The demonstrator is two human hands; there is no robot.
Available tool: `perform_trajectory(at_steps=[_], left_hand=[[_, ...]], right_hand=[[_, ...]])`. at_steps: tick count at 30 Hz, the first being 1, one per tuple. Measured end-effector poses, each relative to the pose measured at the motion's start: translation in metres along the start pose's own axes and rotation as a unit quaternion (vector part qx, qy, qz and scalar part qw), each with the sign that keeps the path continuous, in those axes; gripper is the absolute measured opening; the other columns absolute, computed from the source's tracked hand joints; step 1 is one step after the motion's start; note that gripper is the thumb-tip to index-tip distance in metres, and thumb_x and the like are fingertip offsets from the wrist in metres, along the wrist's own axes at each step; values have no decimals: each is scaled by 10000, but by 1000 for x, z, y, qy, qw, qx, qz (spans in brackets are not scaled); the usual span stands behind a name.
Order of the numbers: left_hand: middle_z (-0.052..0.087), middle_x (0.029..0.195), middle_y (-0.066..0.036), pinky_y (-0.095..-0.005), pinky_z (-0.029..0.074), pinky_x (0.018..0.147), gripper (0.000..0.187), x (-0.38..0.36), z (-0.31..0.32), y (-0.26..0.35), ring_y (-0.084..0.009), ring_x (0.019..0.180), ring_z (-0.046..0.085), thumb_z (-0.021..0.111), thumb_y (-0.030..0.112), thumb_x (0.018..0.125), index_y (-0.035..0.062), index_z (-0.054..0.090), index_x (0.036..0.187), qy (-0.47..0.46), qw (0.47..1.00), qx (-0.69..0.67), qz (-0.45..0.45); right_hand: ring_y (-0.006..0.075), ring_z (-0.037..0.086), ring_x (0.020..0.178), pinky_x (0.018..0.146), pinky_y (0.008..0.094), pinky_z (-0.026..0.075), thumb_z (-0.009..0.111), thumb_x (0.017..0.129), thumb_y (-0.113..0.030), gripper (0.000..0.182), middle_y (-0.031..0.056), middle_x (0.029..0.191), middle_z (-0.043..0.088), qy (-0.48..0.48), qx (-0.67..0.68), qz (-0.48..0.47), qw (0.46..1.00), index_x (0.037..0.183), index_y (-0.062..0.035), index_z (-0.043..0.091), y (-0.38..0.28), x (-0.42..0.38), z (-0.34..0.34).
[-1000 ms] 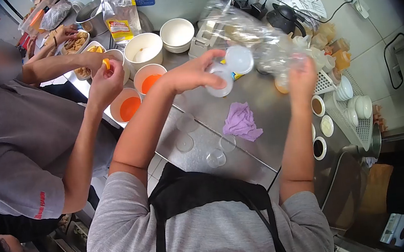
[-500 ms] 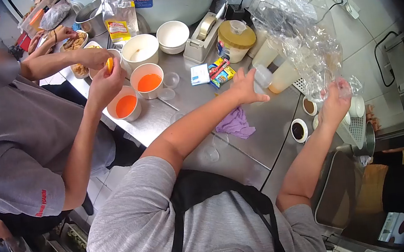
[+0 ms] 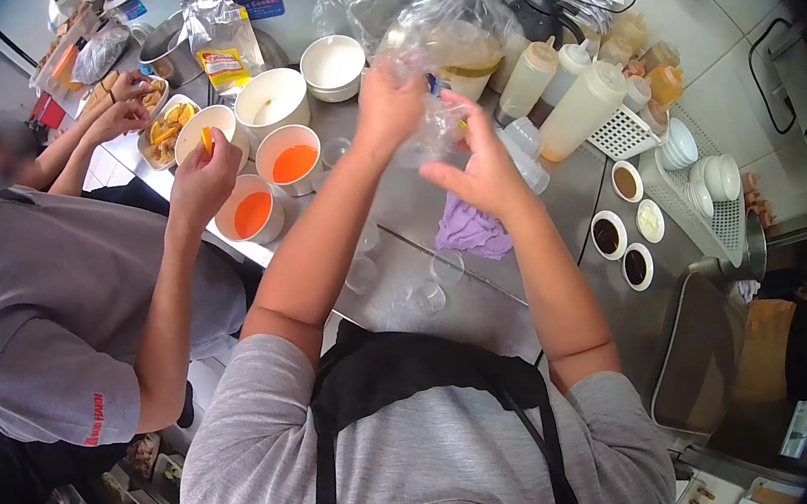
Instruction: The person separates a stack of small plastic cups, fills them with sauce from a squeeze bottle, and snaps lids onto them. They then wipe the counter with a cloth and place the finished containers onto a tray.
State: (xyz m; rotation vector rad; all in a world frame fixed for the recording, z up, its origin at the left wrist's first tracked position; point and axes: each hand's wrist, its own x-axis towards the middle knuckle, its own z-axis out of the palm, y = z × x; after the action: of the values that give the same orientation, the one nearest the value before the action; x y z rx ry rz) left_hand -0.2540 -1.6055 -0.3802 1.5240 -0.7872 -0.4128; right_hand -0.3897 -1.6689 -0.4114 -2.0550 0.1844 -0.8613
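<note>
My left hand [image 3: 392, 104] is closed on a crumpled clear plastic bag [image 3: 410, 14], which spreads up and over the things at the back of the steel table. My right hand [image 3: 489, 166] is just beside it, thumb and forefinger apart around the bag's lower part. Right by that hand lie stacked clear plastic cups [image 3: 525, 158], with a purple cloth [image 3: 471, 226] below. The bag partly covers a yellow-lidded tub [image 3: 467, 68]. Loose clear cups or lids [image 3: 429, 295] rest nearer to me on the steel.
To the left a co-worker [image 3: 55, 285] holds an orange piece over a white bowl, near bowls of orange liquid [image 3: 294, 163]. Squeeze bottles [image 3: 582, 109] stand at the back right. Small sauce dishes [image 3: 609, 234] sit before a white rack [image 3: 711, 214] of dishes.
The plastic bag has moved from the far right to the middle. My left hand has gone up and left and now grips it; my right hand has come inward and its fingers have spread.
</note>
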Motion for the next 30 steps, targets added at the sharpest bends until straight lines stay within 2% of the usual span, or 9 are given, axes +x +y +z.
perform_trajectory(at_steps=[2,4,7,10,12,15,21,26,30], left_hand=[[538,1008,-226,-379,426,779,360,19,-10,-47,-342,879,560,530,132,718,-25,492,1040,-13,965,263,-17],[408,1147,-290,-392,418,821,427,24,-5,-92,-396,921,530,527,120,707,-40,449,1094,-87,881,443,-141],[327,1263,-236,-367,440,812,508,16,13,-135,-362,961,528,534,162,742,-27,355,1178,-126,820,527,-186],[423,1184,-235,-366,436,826,590,17,19,-144,-348,971,531,529,164,746,-13,253,1237,-143,831,506,-182],[511,1089,-213,-369,453,801,448,23,22,-155,-324,941,551,538,150,729,-19,420,1127,-103,850,477,-199],[545,996,-223,-381,459,774,319,24,17,-155,-312,866,579,555,157,707,-35,552,962,-132,856,479,-140],[590,866,-217,-368,460,715,310,49,-10,-120,-308,816,587,581,233,699,-30,601,863,-105,896,425,-80],[599,781,-101,-303,437,618,412,37,-57,-30,-167,701,551,641,319,692,-20,597,922,32,988,38,-149],[605,796,-97,-324,432,601,443,3,-71,-13,-175,692,558,653,348,677,-23,592,911,100,993,45,-48]], right_hand=[[343,402,1081,877,375,370,673,648,-207,543,164,1248,338,-79,-102,106,986,1140,-93,475,5,-14,1],[357,361,1122,909,387,345,694,625,-261,633,166,1313,254,-238,-341,260,872,1192,-124,448,12,-43,-8],[361,369,1120,920,423,328,638,668,-231,554,166,1264,341,-304,-306,278,858,1186,-145,460,56,-74,0],[351,402,1093,918,440,322,563,703,-137,434,158,1179,441,-200,-260,227,917,1133,-126,506,94,-79,5],[337,432,1069,912,426,328,510,708,-68,377,150,1114,499,-63,-260,188,945,1082,-108,543,97,-71,14],[320,456,1054,890,379,356,484,696,-28,339,146,1078,523,-46,-451,34,891,1020,-76,570,96,-77,43],[350,392,1127,937,402,315,482,685,-32,360,144,1139,498,-211,-93,78,970,1030,-84,567,105,-49,62],[309,359,1168,965,410,278,479,690,-32,354,119,1200,464,-199,-183,164,949,1026,-90,572,107,3,105],[279,328,1198,963,405,278,482,699,-42,352,102,1238,436,-274,-257,103,921,1031,-109,575,107,3,106]])
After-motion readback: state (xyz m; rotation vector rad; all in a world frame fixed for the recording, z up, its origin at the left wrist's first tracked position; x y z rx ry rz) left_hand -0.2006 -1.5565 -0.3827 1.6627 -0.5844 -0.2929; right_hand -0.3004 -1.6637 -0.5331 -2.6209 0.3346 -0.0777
